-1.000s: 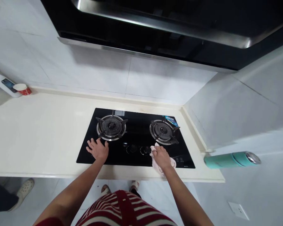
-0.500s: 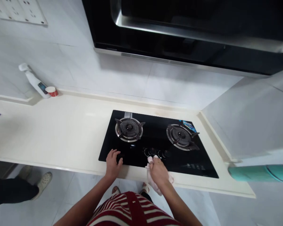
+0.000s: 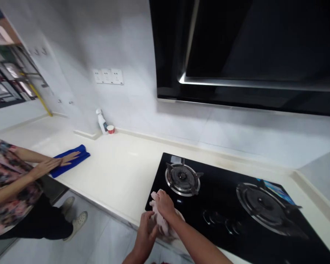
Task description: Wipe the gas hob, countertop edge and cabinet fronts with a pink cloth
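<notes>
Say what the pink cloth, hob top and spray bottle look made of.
Pink cloth: soft, matte fabric, judging by its bunched folds; the fibre can't be told.
Hob top: probably glass, glossy black; it is smooth, flat and catches a bright highlight.
Spray bottle: likely plastic, opaque white, going by its moulded shape; too small to judge the sheen.

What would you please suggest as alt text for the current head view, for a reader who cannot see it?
A person's right hand holds a pink cloth at the near left corner of a black hob, the left hand close by. Further left on the pale counter, a co-worker's hands rest on a blue cloth; a spray bottle and cup stand by the wall.
</notes>
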`<state>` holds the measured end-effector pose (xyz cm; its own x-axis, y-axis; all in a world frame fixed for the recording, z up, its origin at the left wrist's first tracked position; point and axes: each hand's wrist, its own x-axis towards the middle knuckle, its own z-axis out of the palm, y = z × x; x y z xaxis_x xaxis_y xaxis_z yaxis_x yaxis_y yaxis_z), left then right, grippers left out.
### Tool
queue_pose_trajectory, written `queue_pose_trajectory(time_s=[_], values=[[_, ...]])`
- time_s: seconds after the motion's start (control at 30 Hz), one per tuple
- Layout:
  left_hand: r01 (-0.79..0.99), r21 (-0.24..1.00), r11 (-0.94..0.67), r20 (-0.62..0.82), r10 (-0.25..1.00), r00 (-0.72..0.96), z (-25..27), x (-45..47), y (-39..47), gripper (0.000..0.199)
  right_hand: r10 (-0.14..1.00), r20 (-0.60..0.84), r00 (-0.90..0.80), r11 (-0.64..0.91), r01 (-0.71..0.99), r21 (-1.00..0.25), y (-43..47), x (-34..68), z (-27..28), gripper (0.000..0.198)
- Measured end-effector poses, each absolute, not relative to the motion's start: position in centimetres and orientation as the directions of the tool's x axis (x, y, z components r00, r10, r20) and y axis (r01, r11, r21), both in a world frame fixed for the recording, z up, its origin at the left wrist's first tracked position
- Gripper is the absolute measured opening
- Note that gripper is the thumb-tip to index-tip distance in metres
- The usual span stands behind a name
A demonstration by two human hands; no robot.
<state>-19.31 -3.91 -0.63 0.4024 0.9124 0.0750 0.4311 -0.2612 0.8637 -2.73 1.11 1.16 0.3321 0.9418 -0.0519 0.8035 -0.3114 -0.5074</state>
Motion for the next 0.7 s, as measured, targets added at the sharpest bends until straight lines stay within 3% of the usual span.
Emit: queue_pose_trajectory(time_s=[0.17, 0.37, 0.53, 0.63, 0.7], values=[[0.634, 0.672, -0.383, 0.261, 0.923, 0.281, -0.4, -18.2, -2.6, 0.069, 0.941, 0.011, 0.338, -0.247, 0.709, -0.66, 6.3, -2.8, 1.4, 0.047], [0.853, 0.398, -0.338, 0.201, 0.939, 0.279, 0.2, -16.4, -0.7, 0.067, 0.94, 0.13, 0.315, -0.133, 0.69, -0.712, 1.9, -0.4, 0.0, 0.042], [0.856, 0.348, -0.382, 0.175, 0.924, 0.341, -0.1, -17.0, 0.3, 0.059, 0.967, 0.225, 0.117, 0.032, 0.823, -0.568, -3.1, 1.2, -3.8, 0.044], [0.884, 0.333, -0.33, 0.233, 0.937, 0.262, 0.2, -16.8, 1.2, 0.043, 0.978, 0.206, 0.016, 0.08, 0.89, -0.449, -3.6, 2.1, -5.9, 0.049], [0.923, 0.302, -0.238, 0.258, 0.953, 0.161, 0.2, -16.3, 1.5, 0.047, 0.976, 0.218, -0.03, 0.112, 0.92, -0.376, -3.4, 2.6, -7.0, 0.05]])
